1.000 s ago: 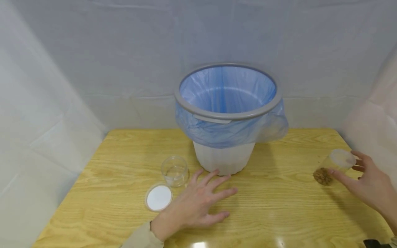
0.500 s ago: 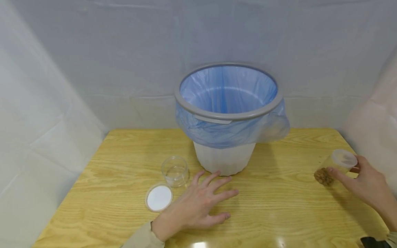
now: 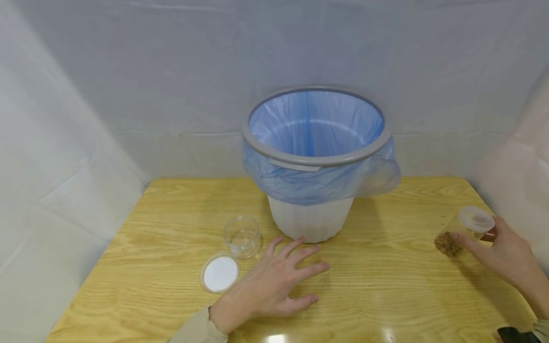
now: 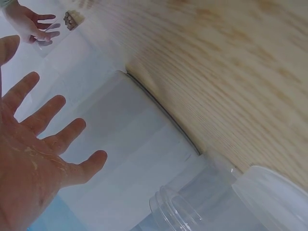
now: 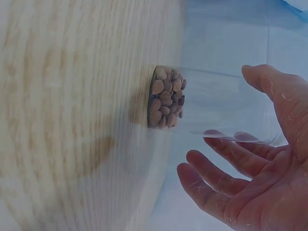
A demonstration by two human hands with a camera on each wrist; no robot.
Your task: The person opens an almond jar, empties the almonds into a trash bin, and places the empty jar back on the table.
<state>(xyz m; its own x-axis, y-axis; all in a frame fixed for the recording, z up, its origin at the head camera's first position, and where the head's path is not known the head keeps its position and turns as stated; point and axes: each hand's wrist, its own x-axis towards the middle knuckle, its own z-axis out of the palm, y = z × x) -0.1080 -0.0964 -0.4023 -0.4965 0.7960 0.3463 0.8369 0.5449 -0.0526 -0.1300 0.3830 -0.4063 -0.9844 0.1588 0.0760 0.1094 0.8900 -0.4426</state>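
My right hand grips a clear plastic jar at the table's right side, thumb on the near side and fingers behind it. Brown nut-like pieces fill only its bottom, and a translucent lid covers its top. Whether the jar's base touches the table, I cannot tell. My left hand, fingers spread and holding nothing, is over the table in front of the bin. Beside it are an uncovered clear plastic jar and a round lid with a white centre.
A white bin with a grey rim stands at the back middle of the wooden table. A blue bag lines it and hangs over its outside. Pale sheeting encloses the back and sides.
My right hand's fingers have closed in around the nut-filled jar, which has shifted very slightly right. My left hand, the bin, the other jar and its lid stay put.
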